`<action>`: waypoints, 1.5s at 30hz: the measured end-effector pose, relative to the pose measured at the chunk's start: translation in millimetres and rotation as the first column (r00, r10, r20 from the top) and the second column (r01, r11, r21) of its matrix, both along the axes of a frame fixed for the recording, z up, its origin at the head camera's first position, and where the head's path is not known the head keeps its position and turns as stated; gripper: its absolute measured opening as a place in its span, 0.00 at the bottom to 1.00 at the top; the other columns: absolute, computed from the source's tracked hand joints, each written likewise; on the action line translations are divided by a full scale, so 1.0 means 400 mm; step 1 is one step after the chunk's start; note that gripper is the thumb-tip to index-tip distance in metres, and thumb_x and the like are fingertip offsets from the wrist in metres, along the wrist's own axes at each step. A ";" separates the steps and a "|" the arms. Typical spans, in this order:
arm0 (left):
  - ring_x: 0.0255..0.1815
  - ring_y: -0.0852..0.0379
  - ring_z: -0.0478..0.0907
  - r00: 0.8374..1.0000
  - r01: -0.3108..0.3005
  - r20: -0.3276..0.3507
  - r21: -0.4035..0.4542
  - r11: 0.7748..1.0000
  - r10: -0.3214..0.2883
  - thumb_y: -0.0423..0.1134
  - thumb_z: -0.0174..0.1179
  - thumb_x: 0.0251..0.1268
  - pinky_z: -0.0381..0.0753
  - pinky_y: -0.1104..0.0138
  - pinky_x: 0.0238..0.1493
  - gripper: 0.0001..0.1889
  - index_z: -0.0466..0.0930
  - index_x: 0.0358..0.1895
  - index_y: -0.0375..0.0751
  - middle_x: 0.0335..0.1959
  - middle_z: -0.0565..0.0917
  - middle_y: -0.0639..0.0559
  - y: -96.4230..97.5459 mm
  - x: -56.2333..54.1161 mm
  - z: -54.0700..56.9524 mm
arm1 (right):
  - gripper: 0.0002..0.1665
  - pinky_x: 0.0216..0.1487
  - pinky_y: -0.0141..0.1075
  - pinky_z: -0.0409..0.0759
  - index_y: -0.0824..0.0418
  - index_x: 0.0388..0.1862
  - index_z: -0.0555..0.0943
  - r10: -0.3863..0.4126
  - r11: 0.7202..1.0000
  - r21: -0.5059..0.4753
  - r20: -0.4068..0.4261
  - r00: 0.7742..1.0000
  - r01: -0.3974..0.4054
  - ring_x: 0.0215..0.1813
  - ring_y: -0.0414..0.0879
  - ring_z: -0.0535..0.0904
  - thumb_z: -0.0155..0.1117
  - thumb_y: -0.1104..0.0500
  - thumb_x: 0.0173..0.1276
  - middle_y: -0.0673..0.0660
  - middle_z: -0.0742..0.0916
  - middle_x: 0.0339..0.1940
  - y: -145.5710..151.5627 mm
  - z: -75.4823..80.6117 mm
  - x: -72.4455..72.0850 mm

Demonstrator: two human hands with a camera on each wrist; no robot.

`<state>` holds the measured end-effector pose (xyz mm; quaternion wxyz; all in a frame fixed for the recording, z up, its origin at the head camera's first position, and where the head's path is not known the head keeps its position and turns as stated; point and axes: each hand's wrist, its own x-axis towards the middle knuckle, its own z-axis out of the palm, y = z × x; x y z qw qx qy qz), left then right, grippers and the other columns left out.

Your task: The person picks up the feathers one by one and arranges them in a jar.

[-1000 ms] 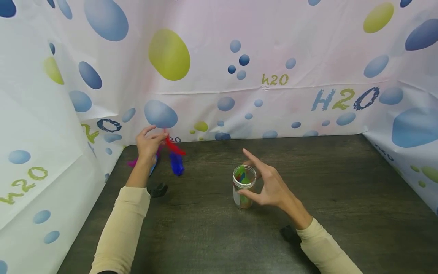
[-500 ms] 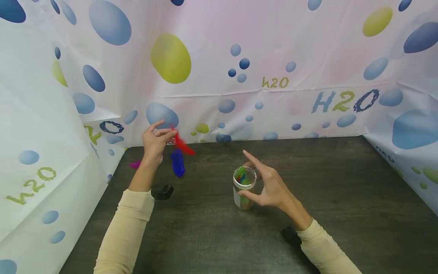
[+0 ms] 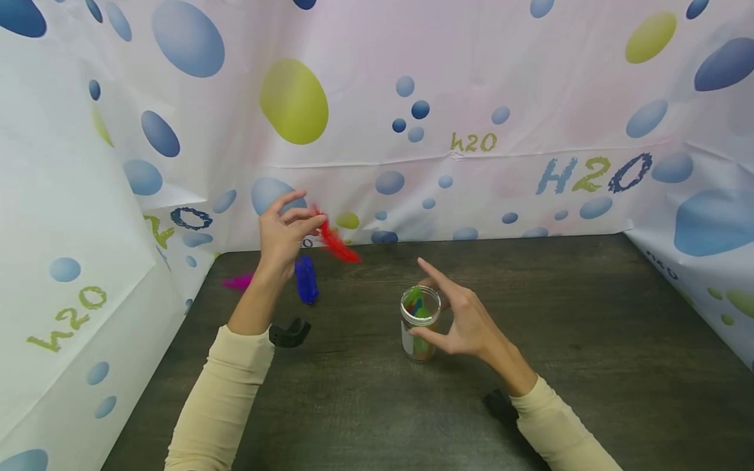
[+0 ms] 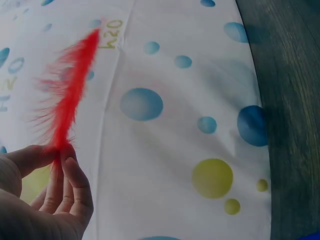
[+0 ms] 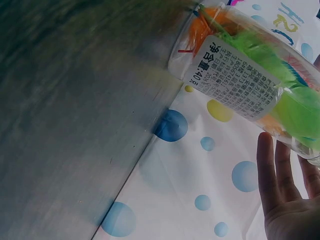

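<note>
My left hand (image 3: 283, 232) pinches a red feather (image 3: 338, 243) between thumb and fingertips, raised above the back left of the table. In the left wrist view the red feather (image 4: 75, 90) stands up from the fingertips. A clear jar (image 3: 419, 337) stands upright near the middle of the table. It contains green, orange and blue feathers and bears a white label (image 5: 234, 75). My right hand (image 3: 468, 320) holds the jar loosely from the right, thumb at its front and other fingers behind, index finger extended. In the right wrist view several fingers (image 5: 268, 170) look straight beside the jar.
A dark blue feather (image 3: 306, 281) lies on the dark wooden table (image 3: 365, 405) near the left hand. A magenta feather (image 3: 237, 282) lies farther left, partly behind the left wrist. A white patterned sheet (image 3: 365, 98) stands behind and along the sides.
My left hand has moved right and slightly up, carrying the red feather away from the other feathers. The right hand and the jar have stayed in place.
</note>
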<state>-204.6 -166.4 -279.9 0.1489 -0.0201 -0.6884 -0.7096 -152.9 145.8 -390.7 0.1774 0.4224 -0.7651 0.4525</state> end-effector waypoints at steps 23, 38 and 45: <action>0.31 0.60 0.87 0.991 0.129 -0.041 0.017 0.992 -0.128 0.20 0.68 0.62 0.86 0.68 0.35 0.32 0.71 0.70 0.34 0.30 0.88 0.59 0.073 0.040 0.031 | 0.57 0.31 0.34 0.85 0.66 0.81 0.60 -0.004 1.000 -0.003 -0.009 1.000 0.004 0.46 0.52 0.86 0.68 0.33 0.67 0.60 0.87 0.51 -0.004 0.000 0.001; 0.32 0.59 0.87 0.985 0.160 -0.059 -0.002 0.987 -0.160 0.21 0.68 0.63 0.87 0.68 0.35 0.29 0.74 0.68 0.35 0.31 0.88 0.57 0.101 0.060 0.046 | 0.58 0.31 0.35 0.86 0.65 0.82 0.60 -0.012 1.000 -0.001 -0.006 1.000 0.012 0.48 0.53 0.86 0.68 0.32 0.67 0.60 0.87 0.52 -0.002 0.002 -0.002; 0.33 0.59 0.87 0.986 0.158 -0.059 -0.016 0.987 -0.159 0.21 0.68 0.63 0.87 0.67 0.38 0.29 0.73 0.67 0.34 0.32 0.88 0.57 0.112 0.066 0.043 | 0.57 0.32 0.34 0.86 0.65 0.82 0.60 -0.005 1.000 0.003 0.003 1.000 0.005 0.48 0.53 0.86 0.70 0.34 0.66 0.60 0.87 0.52 0.000 0.000 -0.003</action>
